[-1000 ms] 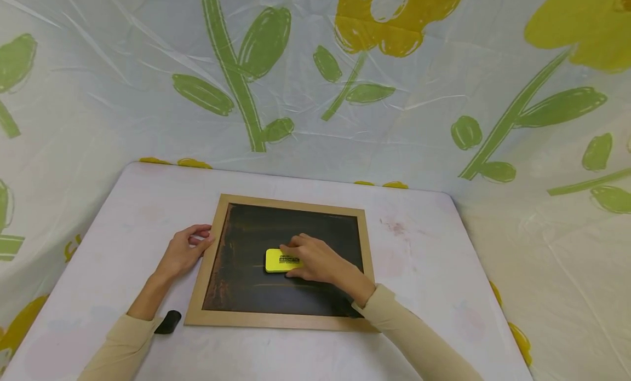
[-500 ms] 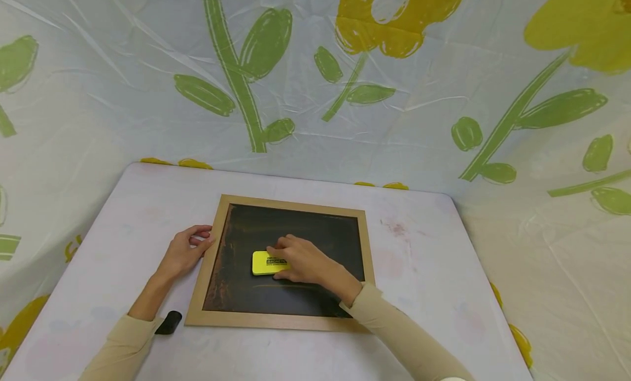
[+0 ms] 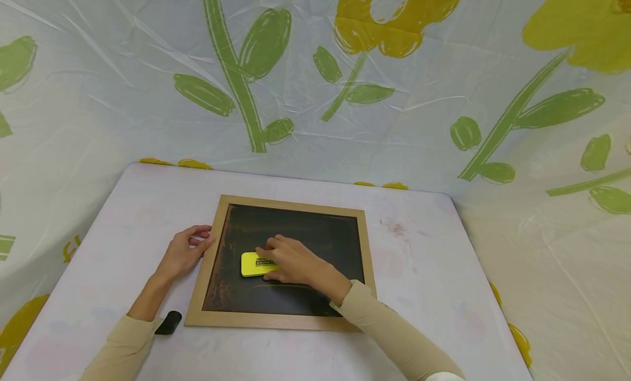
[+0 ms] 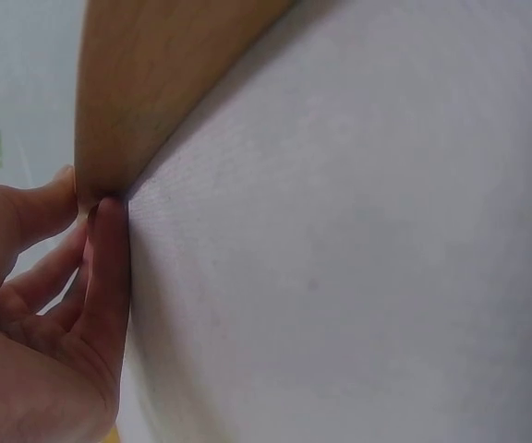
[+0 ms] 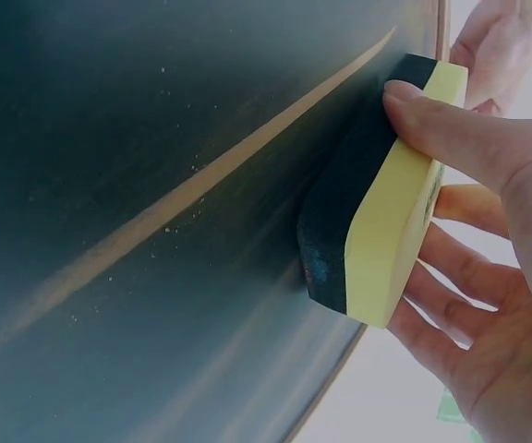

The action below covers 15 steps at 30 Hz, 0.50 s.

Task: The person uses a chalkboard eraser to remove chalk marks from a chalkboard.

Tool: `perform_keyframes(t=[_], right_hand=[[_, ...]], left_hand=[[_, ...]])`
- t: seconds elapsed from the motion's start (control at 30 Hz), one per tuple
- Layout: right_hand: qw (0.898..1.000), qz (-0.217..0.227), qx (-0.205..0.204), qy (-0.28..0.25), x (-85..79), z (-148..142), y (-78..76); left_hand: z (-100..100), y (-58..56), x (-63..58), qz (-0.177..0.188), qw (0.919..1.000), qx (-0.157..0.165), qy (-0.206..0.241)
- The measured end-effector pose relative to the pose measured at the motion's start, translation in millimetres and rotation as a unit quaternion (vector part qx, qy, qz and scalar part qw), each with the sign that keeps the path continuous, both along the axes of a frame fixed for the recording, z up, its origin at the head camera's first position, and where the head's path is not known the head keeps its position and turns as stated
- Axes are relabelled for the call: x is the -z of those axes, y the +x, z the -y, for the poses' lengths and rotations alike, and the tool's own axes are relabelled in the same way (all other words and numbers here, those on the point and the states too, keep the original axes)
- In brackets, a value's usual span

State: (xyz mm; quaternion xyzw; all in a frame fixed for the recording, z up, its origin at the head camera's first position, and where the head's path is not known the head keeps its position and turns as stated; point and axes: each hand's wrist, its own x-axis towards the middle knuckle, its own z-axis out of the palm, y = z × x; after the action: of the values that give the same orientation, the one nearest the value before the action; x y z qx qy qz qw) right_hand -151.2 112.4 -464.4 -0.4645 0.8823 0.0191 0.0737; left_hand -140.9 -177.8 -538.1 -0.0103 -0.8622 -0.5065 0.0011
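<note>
A chalkboard (image 3: 315, 236) in a pale wooden frame lies flat on the table. My right hand (image 3: 294, 261) grips a yellow magnetic eraser (image 3: 250, 264), whose black felt side rests on the board left of its middle. In the right wrist view the thumb presses one side of the eraser (image 5: 386, 231) while the fingers hold the other. An orange chalk streak (image 5: 187, 194) crosses the board beside it. My left hand (image 3: 183, 252) pinches the frame's left edge; in the left wrist view, thumb and fingers meet at the wooden edge (image 4: 146, 83).
A small black object (image 3: 169, 322) lies by the left cuff, near the frame's lower-left corner. The white table (image 3: 419, 310) shows a reddish smudge (image 3: 396, 226) right of the board. Flower-print cloth (image 3: 305, 96) hangs behind and at both sides.
My right hand has slid the eraser leftward across the board, from near the middle to left of it. The left hand and the chalkboard have stayed in place.
</note>
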Motion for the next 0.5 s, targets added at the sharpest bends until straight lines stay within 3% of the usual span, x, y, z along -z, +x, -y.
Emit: perform_keyframes(t=[0.5], right_hand=[[1.000,-0.014,0.000,-0.002,-2.1,-16.6,1.3]], left_hand=[[-0.3,0.8,-0.3,-0.004,0.9999,-0.003,0.011]])
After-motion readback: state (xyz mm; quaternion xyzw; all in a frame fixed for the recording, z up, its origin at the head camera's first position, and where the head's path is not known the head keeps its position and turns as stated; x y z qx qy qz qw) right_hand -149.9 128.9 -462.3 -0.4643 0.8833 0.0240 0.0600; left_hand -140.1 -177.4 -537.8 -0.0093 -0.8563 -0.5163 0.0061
